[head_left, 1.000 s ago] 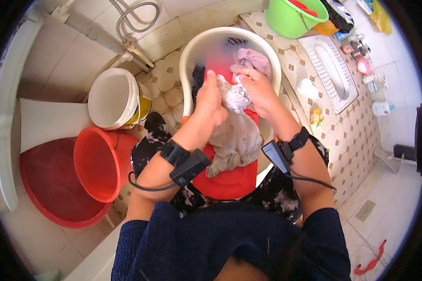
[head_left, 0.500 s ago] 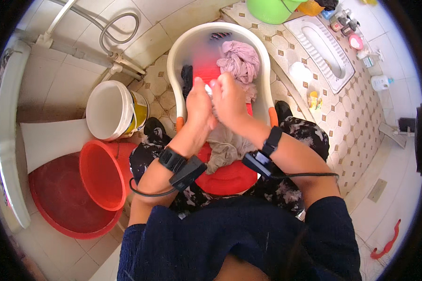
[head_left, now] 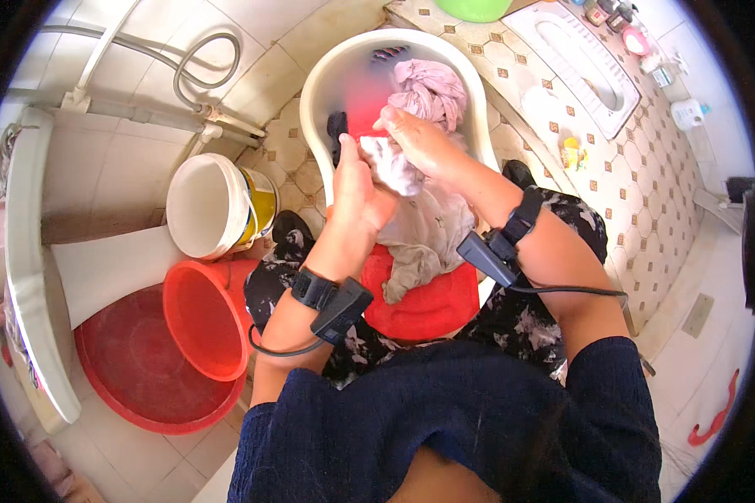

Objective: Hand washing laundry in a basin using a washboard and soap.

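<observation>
- The left hand and right hand were clamped on a bunched white cloth, midway between the tub's side rims.
- Wetness could have made it slip from a loose grip.
- Dragging could have pulled the cream garment off the red board, towards the tub's near edge.

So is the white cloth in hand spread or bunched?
Bunched: the white cloth is crumpled into a wad between the left hand and right hand. Whether it joins the pale cloth below, I can't tell.
</observation>
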The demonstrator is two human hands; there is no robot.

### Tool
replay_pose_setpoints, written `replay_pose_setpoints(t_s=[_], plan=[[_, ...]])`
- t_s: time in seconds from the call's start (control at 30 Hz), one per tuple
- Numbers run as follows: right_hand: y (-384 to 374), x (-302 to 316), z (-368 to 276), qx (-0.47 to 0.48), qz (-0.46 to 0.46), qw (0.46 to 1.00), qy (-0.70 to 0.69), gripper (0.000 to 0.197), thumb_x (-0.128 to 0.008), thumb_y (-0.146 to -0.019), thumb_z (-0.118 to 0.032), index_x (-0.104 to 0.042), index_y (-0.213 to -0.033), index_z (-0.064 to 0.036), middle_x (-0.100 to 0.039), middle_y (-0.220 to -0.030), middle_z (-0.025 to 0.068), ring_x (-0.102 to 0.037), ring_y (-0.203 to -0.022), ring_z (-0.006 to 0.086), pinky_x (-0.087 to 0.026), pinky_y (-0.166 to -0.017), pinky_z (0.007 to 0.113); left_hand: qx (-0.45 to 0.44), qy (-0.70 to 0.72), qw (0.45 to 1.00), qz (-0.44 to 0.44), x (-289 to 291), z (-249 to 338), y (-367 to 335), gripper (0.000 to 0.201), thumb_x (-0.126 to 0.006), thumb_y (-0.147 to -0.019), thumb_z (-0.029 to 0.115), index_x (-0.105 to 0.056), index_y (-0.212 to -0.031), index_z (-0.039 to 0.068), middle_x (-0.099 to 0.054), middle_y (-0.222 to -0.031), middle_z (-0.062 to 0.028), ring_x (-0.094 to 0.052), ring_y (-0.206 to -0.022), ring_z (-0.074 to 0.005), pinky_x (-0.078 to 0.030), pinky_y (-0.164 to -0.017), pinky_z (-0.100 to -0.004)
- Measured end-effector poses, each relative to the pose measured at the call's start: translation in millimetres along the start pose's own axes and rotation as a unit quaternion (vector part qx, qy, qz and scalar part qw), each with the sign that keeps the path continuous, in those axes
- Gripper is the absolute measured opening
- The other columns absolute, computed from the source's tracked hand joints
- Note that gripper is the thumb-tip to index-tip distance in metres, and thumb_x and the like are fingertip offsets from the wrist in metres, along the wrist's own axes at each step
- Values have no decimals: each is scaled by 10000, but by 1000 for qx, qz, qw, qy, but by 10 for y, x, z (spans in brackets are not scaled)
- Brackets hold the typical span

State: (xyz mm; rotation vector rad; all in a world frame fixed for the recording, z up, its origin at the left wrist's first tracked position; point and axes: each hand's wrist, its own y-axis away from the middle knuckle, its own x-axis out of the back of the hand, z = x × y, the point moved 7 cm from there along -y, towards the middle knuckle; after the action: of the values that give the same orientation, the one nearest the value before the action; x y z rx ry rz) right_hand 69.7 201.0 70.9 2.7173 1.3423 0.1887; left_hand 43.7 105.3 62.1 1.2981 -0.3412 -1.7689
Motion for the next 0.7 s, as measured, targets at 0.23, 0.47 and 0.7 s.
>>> replay_pose_setpoints(t_s=[0.23,0.47,0.7], plan=[[61,73,-414,72,-17,991,111,161,-611,-698,-164,-514,-754,-48,-551,-673,125,-563,-630,256,-439,-571,349,44,-106,993,-22,37,-171,5,340,-354,-910,399,-467,-1085,130,-532,-1041,-59,-509,-993,-207,-384,-888,-332],[703,-532,-794,270,-35,925,266,175,-578,-692,-102,-490,-833,-47,-544,-729,160,-588,-724,298,-459,-638,386,-3,118,836,-536,258,0,-214,388,-319,-914,433,-481,-1094,130,-567,-962,-58,-549,-926,-190,-436,-827,-355],[265,-62,-313,187,108,943,252,192,-536,-743,-136,-461,-899,-50,-555,-759,177,-562,-698,360,-438,-594,444,34,-51,998,-20,129,-109,-166,406,-353,-906,439,-527,-1044,99,-588,-879,-58,-575,-803,-183,-470,-725,-364]])
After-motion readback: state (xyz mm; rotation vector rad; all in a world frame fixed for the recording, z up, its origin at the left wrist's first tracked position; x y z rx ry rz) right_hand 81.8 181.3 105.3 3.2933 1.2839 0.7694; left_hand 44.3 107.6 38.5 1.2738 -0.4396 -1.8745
